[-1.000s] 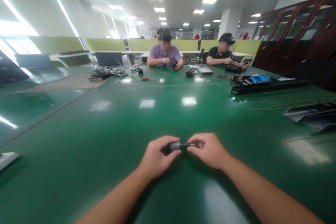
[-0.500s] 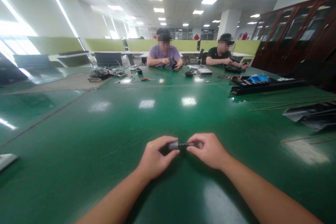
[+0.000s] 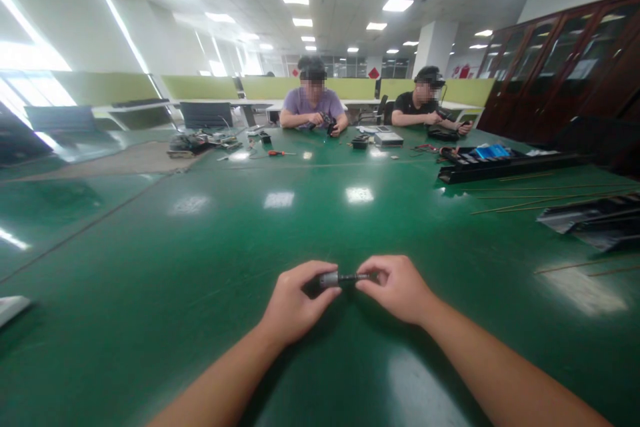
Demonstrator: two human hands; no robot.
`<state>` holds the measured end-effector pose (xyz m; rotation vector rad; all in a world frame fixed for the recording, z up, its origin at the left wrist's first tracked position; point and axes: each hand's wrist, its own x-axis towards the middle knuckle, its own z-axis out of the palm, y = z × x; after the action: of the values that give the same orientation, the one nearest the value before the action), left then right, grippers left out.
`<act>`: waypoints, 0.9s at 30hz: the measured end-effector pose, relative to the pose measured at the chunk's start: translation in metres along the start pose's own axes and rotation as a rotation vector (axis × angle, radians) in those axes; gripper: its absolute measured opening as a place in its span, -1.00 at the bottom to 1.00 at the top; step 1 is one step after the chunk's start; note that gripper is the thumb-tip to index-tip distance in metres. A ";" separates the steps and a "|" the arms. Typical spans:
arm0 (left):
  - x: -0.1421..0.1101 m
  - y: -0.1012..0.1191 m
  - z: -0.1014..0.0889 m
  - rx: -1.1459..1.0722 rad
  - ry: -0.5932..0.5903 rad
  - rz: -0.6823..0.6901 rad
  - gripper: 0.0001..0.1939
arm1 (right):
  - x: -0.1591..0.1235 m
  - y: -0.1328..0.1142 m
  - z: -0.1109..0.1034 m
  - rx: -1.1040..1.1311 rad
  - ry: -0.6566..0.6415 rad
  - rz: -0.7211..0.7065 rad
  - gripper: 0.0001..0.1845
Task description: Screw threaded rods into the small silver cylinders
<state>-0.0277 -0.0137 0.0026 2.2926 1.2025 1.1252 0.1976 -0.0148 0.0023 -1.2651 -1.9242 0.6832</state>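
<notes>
My left hand (image 3: 293,300) pinches a short grey cylinder (image 3: 329,279) between thumb and fingers. From the cylinder's right end runs a thin dark rod (image 3: 349,278), roughly level and in line with it. The thumb and forefinger of my right hand (image 3: 397,288) are closed on the rod's far end, where a small lighter marking shows. Whether cylinder and rod are one piece I cannot tell. Both hands are low over the green table (image 3: 215,307), and the fingers hide part of each end.
Two people sit across the table, each handling dark devices. A red-handled screwdriver (image 3: 280,153), a pile of electronic parts (image 3: 190,143) and a grey box (image 3: 389,139) lie toward the far side. Black channels (image 3: 500,167) and thin rods (image 3: 530,205) lie to the right.
Both hands keep nearly the same pose and grip. The view has shifted very slightly.
</notes>
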 end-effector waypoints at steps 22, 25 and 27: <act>0.000 -0.003 -0.001 0.014 0.009 -0.011 -0.74 | 0.002 0.004 -0.006 0.016 -0.010 0.008 -0.90; 0.000 -0.003 -0.001 0.008 0.010 -0.006 -0.74 | 0.002 0.004 -0.007 0.014 -0.014 0.001 -0.89; 0.000 -0.004 -0.001 0.004 0.008 -0.008 -0.74 | 0.002 0.004 -0.007 0.015 -0.014 -0.001 -0.89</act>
<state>-0.0304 -0.0114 0.0014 2.2865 1.2173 1.1317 0.2048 -0.0113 0.0044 -1.2537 -1.9270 0.7065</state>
